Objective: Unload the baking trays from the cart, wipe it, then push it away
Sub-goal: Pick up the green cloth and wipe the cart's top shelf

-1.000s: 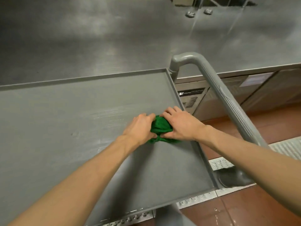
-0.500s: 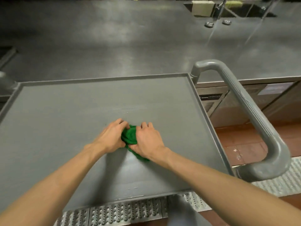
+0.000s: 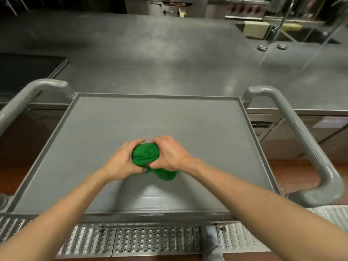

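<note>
Ahead of you runs a broad stainless steel counter (image 3: 160, 59), dull with soft patches of reflected light. At the counter's far right corner you see a sunken sink (image 3: 293, 34) with a tall tap (image 3: 282, 17) rising over it, and two round metal fittings (image 3: 272, 47) just in front of the sink. On the counter's left end lies a dark flat panel (image 3: 26, 70). Under the counter's right end you can see cabinet fronts (image 3: 301, 132) with a vent grille. Behind the counter stands dim steel equipment (image 3: 177, 6). Below the counter, nearest you, a perforated metal floor grate (image 3: 150, 240) runs across red-brown floor tiles (image 3: 293, 172).
</note>
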`<state>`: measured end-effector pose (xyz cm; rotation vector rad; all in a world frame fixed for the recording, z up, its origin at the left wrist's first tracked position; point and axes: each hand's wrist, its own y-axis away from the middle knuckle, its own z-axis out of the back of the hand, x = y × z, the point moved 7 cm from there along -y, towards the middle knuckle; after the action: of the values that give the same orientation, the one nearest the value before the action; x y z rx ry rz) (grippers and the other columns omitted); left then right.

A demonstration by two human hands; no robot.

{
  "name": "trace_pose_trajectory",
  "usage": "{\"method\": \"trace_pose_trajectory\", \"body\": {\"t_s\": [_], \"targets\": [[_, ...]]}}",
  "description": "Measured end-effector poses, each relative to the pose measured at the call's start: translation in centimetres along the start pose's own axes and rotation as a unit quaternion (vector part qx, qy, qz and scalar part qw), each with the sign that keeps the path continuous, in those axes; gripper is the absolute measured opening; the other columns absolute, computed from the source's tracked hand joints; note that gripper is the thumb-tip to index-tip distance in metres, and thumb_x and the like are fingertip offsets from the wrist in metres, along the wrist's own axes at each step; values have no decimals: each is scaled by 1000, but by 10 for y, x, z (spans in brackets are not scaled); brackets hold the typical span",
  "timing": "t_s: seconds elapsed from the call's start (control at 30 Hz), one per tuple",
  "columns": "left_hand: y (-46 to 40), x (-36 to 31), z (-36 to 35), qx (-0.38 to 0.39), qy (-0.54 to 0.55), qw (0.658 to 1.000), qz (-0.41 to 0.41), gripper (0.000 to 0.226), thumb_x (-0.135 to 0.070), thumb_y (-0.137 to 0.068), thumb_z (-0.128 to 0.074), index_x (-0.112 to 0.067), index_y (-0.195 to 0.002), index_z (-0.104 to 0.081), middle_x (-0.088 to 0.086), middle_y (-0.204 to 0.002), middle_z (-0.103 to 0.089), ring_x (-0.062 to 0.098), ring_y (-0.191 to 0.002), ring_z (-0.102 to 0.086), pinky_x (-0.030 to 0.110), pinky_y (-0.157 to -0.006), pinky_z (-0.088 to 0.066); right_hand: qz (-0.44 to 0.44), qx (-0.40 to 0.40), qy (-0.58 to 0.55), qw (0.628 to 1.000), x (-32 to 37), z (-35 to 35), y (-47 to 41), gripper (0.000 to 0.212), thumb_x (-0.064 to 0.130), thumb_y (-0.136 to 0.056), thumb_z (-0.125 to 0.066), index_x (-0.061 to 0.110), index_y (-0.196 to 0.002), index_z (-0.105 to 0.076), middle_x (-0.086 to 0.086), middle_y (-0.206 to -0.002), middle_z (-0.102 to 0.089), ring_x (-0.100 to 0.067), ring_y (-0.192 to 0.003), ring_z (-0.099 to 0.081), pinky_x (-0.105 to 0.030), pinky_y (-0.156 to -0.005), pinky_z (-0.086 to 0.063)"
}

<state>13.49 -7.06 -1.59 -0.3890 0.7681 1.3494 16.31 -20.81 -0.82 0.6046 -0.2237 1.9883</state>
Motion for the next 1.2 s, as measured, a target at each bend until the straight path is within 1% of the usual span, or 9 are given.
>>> {"method": "trace_pose_trajectory", "body": {"t_s": [0.13, 0.2, 0.37, 0.47, 0.53, 0.6, 0.73, 0.9, 1.2], "targets": [[12, -70, 15, 39, 182, 983, -1, 72, 7, -63, -80, -24, -124, -60, 7, -106, -71, 22, -89, -69, 29, -72, -57, 15, -3, -26, 1000, 9, 66, 28, 64, 41, -60, -83, 19, -116, -60, -6, -109, -68, -26, -101, -63, -36, -84, -52], [19, -111, 22, 59, 241, 969, -11, 62, 17, -66, -72, -21, -116, -67, 14, -95, -73, 24, -73, -70, 33, -67, -57, 10, 3, -39, 999, 8, 100, 47, 69, 43, -62, -87, 20, -119, -56, -2, -112, -67, -21, -102, -62, -36, -85, -51], [26, -213, 30, 19, 302, 951, -69, 63, 28, -64, -62, -23, -100, -73, 7, -90, -76, 15, -79, -71, 25, -64, -56, -14, -73, -170, 983, -21, 185, 113, 80, 47, -66, -86, 28, -134, -47, 5, -128, -59, -11, -114, -56, -31, -99, -46], [28, -277, 15, 3, 339, 936, -99, 65, 30, -65, -59, -23, -101, -72, 6, -90, -76, 14, -80, -71, 21, -63, -55, -83, -121, -344, 927, -72, 224, 168, 72, 54, -79, -71, 31, -141, -43, 2, -136, -54, -15, -121, -56, -38, -98, -51], [28, -316, -5, -3, 360, 927, -109, 65, 31, -66, -58, -20, -105, -71, 7, -92, -75, 14, -80, -70, 21, -63, -55, -98, -93, -470, 872, -103, 233, 207, 71, 59, -77, -70, 34, -139, -47, 1, -138, -56, -19, -123, -57, -48, -88, -57], [29, -357, -37, 4, 362, 924, -123, 65, 30, -66, -60, -16, -111, -69, 5, -93, -75, 13, -81, -70, 23, -66, -56, -79, -72, -568, 816, -127, 241, 249, 59, 50, -84, -69, 28, -136, -51, -3, -136, -60, -25, -123, -59, -53, -82, -57], [33, -426, -119, 27, 363, 923, -129, 65, 27, -68, -62, -22, -110, -69, 0, -95, -76, 12, -87, -71, 24, -75, -57, -79, -147, -635, 754, -187, 271, 331, 44, 26, -90, -68, 11, -130, -58, -13, -127, -66, -29, -117, -64, -57, -96, -51], [28, -508, -206, 63, 361, 920, -138, 64, 22, -67, -67, -22, -114, -68, 2, -102, -75, 17, -96, -69, 22, -77, -56, -119, -206, -627, 742, -270, 314, 419, 37, 14, -90, -67, 5, -126, -62, -15, -123, -68, -28, -110, -67, -43, -86, -58], [-48, -625, -304, 138, 368, 910, -128, 65, 18, -63, -70, -11, -121, -62, 15, -115, -70, 27, -104, -67, 36, -90, -55, -116, -242, -636, 723, -418, 381, 478, 41, 15, -88, -70, 6, -127, -62, -15, -125, -68, -29, -117, -64, -51, -98, -51]]}}
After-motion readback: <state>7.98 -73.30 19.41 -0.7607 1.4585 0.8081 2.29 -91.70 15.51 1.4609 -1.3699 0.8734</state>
